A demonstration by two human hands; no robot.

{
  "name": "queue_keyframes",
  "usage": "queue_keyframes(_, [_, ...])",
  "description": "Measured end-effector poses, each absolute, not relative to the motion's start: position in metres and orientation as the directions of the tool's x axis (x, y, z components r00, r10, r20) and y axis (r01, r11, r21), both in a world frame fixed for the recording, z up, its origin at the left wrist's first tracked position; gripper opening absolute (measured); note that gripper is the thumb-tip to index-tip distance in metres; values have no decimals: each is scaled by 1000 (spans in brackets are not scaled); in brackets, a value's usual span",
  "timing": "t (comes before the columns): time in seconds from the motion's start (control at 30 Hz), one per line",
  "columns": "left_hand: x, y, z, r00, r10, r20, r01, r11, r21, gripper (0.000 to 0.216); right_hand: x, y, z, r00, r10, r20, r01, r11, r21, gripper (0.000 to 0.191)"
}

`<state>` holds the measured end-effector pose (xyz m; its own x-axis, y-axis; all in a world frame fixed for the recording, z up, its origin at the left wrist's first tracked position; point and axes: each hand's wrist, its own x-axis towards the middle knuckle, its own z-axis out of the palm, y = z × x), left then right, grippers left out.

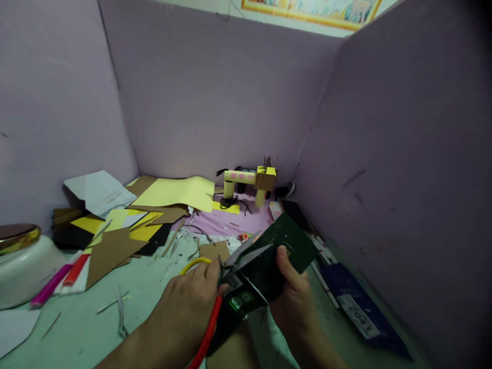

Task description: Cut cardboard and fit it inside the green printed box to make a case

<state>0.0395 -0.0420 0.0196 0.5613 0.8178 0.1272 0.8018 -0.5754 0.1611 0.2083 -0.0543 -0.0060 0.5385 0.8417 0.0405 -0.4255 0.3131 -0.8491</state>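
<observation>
My left hand (188,302) is closed around the yellow and red handles of a pair of scissors (240,258). The blades are open and bite into the edge of a dark green card (284,246). My right hand (294,292) grips that green card from below, thumb pressed on its top face. Both hands sit low in the middle of the view, close together over the pale green work surface (146,292).
Brown, yellow and black paper scraps (126,230) lie at the left, a white lidded jar (19,261) at the far left edge. A small paper model (251,182) stands at the back corner. Purple walls (384,154) enclose three sides. A dark blue booklet (357,307) lies at the right.
</observation>
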Motion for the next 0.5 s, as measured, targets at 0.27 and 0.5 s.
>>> queue_keyframes(0.27, [36, -40, 14, 595, 791, 147, 764, -612, 203, 18, 207, -55, -6, 545, 838, 33, -443, 321, -837, 39])
queue_keyframes(0.5, [32, -40, 13, 632, 769, 99, 732, -634, 250, 32, 207, -57, -8, 577, 814, 70, -362, 331, -871, 37])
